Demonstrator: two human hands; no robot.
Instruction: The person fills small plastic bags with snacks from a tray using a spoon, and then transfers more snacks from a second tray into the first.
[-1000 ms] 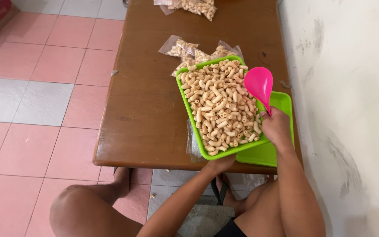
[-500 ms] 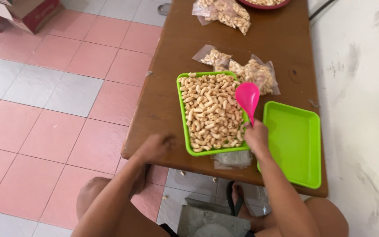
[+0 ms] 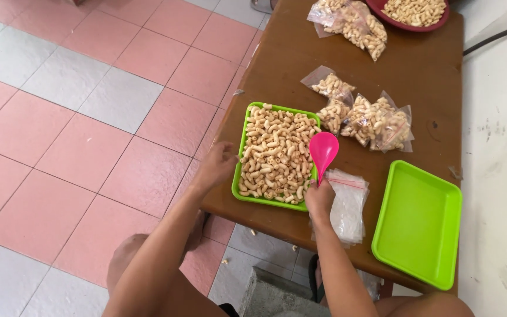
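My right hand point(image 3: 320, 201) grips the handle of a pink plastic scoop point(image 3: 323, 149), whose bowl hovers over the right edge of a green tray point(image 3: 239, 176) full of tan curled snacks point(image 3: 274, 152). My left hand point(image 3: 218, 164) rests against the tray's left rim, fingers curled at the table edge. A stack of clear plastic bags point(image 3: 347, 205) lies just right of my right hand. An empty green tray point(image 3: 418, 223) sits further right.
The brown wooden table point(image 3: 418, 76) carries several filled snack bags point(image 3: 359, 114), more bags point(image 3: 350, 23) and a red bowl point(image 3: 415, 14) of snacks at the far end. Pink and grey floor tiles point(image 3: 89, 117) lie to the left, a white wall point(image 3: 500, 147) to the right.
The full tray now lies apart from the empty tray, which sits to its right. My left hand came up from the table edge to the full tray's left rim. The stack of bags is uncovered.
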